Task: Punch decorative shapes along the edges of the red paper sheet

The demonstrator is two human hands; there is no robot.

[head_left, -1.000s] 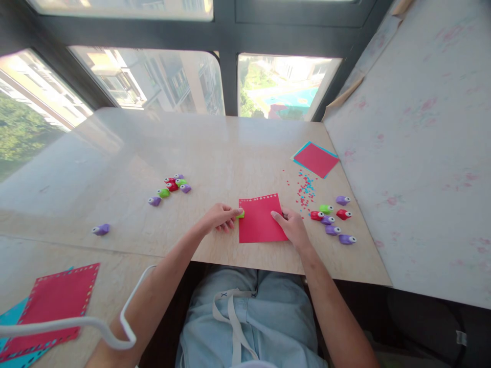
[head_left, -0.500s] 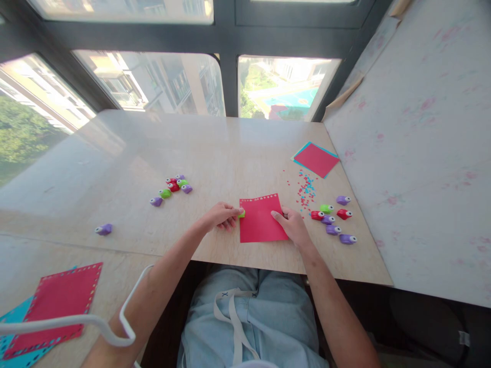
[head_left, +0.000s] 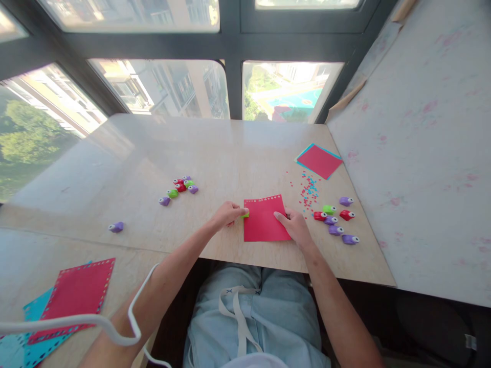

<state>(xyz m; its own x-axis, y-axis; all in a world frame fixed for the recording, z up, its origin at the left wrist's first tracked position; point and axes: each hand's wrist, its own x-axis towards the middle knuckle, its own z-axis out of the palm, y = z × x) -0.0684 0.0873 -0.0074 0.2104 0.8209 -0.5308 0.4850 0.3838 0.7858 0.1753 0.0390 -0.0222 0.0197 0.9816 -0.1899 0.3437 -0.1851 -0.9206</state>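
A red sheet of paper (head_left: 264, 223) with a row of punched holes along its top edge is held above the table's front part. My left hand (head_left: 230, 213) grips a small green craft punch (head_left: 245, 214) at the sheet's left edge, thumb on top; most of the punch is hidden by the fingers. On the sheet's right side, my right hand (head_left: 294, 225) pinches the paper between thumb and fingers. Right of that hand lies a group of red, green and purple craft punches (head_left: 336, 230).
Red and blue paper bits (head_left: 309, 189) are scattered behind my right hand. Stacked paper (head_left: 320, 161) lies at the back right. More punches (head_left: 180, 187) and a lone purple punch (head_left: 116, 227) sit to the left. Punched sheets (head_left: 80, 286) lie front left, near a white cable (head_left: 76, 321).
The whole view has shifted slightly, moving things a little to the right. Both hands keep their hold on the sheet and the green punch, with the punch at the left edge.
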